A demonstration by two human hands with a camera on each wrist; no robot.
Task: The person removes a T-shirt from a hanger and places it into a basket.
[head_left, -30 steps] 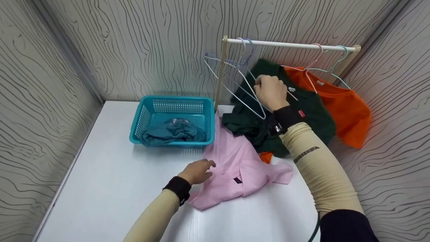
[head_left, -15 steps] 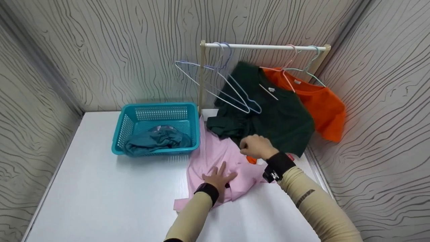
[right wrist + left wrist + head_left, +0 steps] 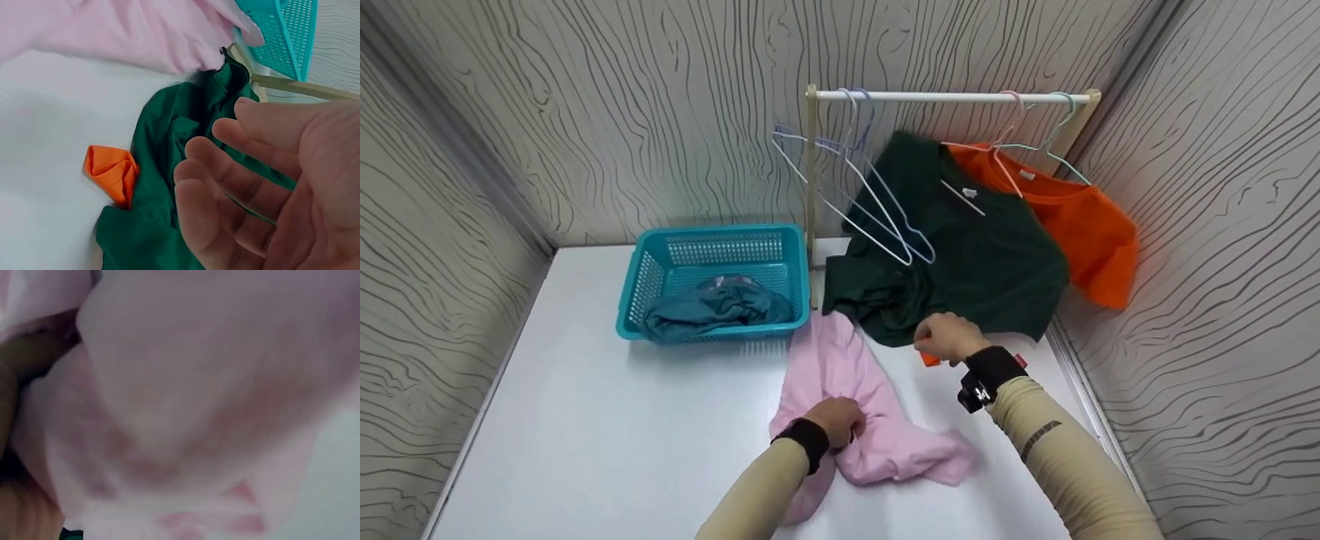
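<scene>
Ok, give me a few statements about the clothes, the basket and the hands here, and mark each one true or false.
1. The left hand grips the pink garment. True.
2. The right hand holds a hanger. False: its fingers are relaxed and hold nothing, close to the dark green shirt.
3. The teal basket is empty. False: a teal-blue cloth lies in it.
4. The orange shirt hangs on the rail. True.
5. The pink garment lies inside the basket. False: it lies on the white table.
</scene>
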